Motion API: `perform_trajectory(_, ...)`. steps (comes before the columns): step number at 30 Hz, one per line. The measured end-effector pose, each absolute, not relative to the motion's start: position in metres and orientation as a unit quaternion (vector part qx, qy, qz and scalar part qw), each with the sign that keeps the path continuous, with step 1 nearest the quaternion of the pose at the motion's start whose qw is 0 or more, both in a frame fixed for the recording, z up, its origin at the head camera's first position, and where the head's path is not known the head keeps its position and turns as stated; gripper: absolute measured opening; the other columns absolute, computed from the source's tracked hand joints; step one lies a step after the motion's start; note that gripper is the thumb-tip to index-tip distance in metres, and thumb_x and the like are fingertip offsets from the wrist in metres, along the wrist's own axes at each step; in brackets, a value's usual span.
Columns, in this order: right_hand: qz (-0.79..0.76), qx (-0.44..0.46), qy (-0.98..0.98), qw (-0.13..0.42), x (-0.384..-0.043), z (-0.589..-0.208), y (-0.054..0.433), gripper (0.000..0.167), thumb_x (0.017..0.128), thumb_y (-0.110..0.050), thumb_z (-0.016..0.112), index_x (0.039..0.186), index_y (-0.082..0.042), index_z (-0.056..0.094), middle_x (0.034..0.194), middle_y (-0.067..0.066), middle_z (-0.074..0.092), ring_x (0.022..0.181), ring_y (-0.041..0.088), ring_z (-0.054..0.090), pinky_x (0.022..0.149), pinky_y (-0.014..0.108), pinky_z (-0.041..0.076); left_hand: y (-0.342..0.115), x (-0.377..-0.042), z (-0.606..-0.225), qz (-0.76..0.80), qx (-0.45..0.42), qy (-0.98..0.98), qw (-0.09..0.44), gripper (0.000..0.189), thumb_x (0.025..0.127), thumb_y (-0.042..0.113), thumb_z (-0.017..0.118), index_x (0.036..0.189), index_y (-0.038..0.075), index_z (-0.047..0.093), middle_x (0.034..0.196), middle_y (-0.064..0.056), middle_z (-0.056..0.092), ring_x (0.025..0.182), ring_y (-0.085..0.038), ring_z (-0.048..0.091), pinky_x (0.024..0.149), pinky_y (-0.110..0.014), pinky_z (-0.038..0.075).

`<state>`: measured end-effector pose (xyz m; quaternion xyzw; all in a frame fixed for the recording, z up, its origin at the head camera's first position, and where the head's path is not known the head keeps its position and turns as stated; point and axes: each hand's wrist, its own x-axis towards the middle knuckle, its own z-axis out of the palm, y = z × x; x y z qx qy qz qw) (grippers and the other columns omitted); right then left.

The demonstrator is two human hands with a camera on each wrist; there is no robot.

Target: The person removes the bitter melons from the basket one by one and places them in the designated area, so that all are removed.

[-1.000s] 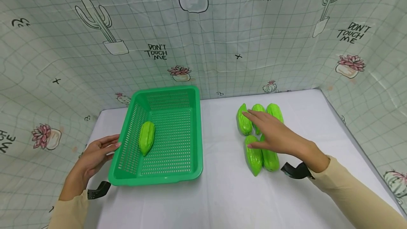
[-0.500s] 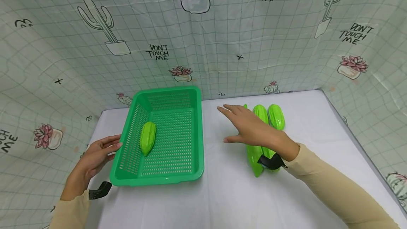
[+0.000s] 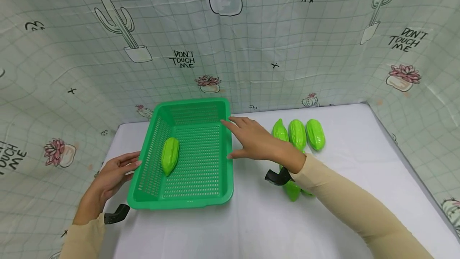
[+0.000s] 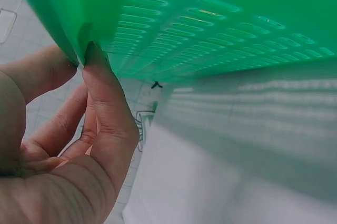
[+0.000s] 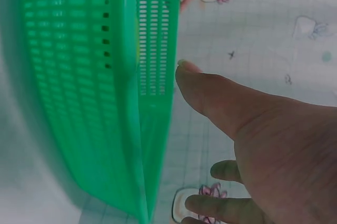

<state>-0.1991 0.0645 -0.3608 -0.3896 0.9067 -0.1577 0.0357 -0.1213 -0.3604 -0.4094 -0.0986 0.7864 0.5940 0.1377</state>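
Observation:
A green plastic basket (image 3: 179, 204) with slotted walls stands on the left of the table, and one ribbed bitter gourd (image 3: 170, 156) lies inside it. At the basket's left rim is my left hand (image 3: 115, 174); the left wrist view shows its thumb and a finger (image 4: 113, 100) pinching the rim. My right hand (image 3: 256, 141) is by the right rim with fingers spread and nothing held. In the right wrist view, its thumb (image 5: 210, 89) looks apart from the basket wall (image 5: 124, 103). Several more bitter gourds (image 3: 297, 134) lie to the right, some partly hidden by my right arm.
A white cloth (image 3: 251, 219) covers the table. Behind it and at the sides hangs a curtain (image 3: 305, 51) printed with a grid and cactus drawings. The table's right edge (image 3: 399, 159) runs beyond the gourds.
My right hand has moved left from above the gourds to the basket's right rim, uncovering the back gourds. The left hand has kept its hold. The whole head view has shifted slightly.

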Motion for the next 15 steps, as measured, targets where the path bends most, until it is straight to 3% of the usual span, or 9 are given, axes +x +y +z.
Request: perform_trajectory(15,-0.146,-0.403,0.899,0.088,-0.209,-0.37,-0.003,0.099,0.093,-0.046,0.083,0.166,-0.005,0.03,0.168,0.022,0.032,0.154,0.042,0.033,0.125,0.057,0.028,-0.361,-0.123,-0.411,0.594,-0.1,0.786,0.139,0.065,0.11,0.016,0.06,0.16,-0.011,0.03,0.108,0.02,0.064,0.093,0.001,0.066,0.081,-0.021,0.055)
